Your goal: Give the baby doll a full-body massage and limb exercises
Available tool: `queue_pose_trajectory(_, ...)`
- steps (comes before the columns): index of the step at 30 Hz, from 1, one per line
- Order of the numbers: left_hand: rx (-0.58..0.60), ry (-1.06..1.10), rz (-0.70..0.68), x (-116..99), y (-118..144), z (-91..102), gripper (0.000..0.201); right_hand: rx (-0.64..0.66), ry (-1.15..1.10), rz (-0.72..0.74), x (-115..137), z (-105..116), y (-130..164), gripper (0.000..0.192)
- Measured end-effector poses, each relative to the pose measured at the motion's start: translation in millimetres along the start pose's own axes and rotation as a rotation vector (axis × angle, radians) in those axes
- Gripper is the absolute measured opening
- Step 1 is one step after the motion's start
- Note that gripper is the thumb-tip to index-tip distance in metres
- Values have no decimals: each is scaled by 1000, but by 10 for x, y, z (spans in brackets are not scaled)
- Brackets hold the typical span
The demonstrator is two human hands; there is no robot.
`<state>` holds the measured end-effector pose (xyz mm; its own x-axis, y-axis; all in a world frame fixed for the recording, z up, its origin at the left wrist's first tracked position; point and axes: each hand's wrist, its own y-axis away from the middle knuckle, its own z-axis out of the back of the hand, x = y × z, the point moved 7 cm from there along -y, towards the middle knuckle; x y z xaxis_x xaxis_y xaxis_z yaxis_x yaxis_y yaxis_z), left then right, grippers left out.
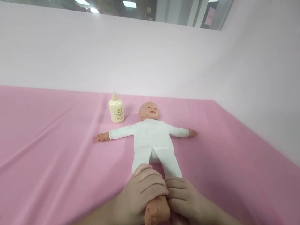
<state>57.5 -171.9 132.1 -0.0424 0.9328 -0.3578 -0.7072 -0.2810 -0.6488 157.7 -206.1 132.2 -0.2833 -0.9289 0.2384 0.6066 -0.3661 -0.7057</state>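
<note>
1. Seen from the head camera, a doll lay flat on its back on the desk, which was covered by a pink cloth. Its arms were spread wide and its head pointed toward the pale wall.
2. The doll wore a white suit. One bare foot stuck out toward the person at the near edge.
3. The left hand was curled over the leg just above that foot, fingers wrapped across the top and grasping it.
4. The right hand sat just beside it, fingers bent and pressed against the same foot from the other side. It too held the foot. The doll's other foot was hidden under the hands, so I could not tell whether either hand also gripped it.
5. My guess was that both hands pulling on one leg could drag the whole doll down the smooth cloth or wrinkle the cloth beneath it. A twist on the leg could also roll the body sideways.
6. A small cream bottle stood upright near the doll's head, just beyond one outstretched arm. Its cap was on. The bottle was opaque, so what was inside and how full it was could not be seen.
7. If the doll's arm swung, it could tip that bottle over, I judged.
</note>
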Motion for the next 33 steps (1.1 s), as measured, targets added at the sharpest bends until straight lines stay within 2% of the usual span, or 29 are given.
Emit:
queue_pose_trajectory(6, -37, -2, -65, -53, -5, 53, 13, 38, 10, -4, -48, -34, 24, 10)
queue_pose_trajectory(12, -15, -24, -69, -43, 9, 46, 13, 58, 14, -12, -65, -53, 35, 23)
queue_pose_trajectory(21, 3, -27, -107, -31, 119, -152, 51, 139, 8, -23, -93, -123, 111, 26)
queue_pose_trajectory(28, -34, -17, -98, -82, 110, -174, 32, 119, 46, -26, -100, -111, 95, 33)
queue_pose_trajectory(33, -94, 9, -149, -149, 73, -147, 23, 78, 17, -32, -99, -84, 72, 33)
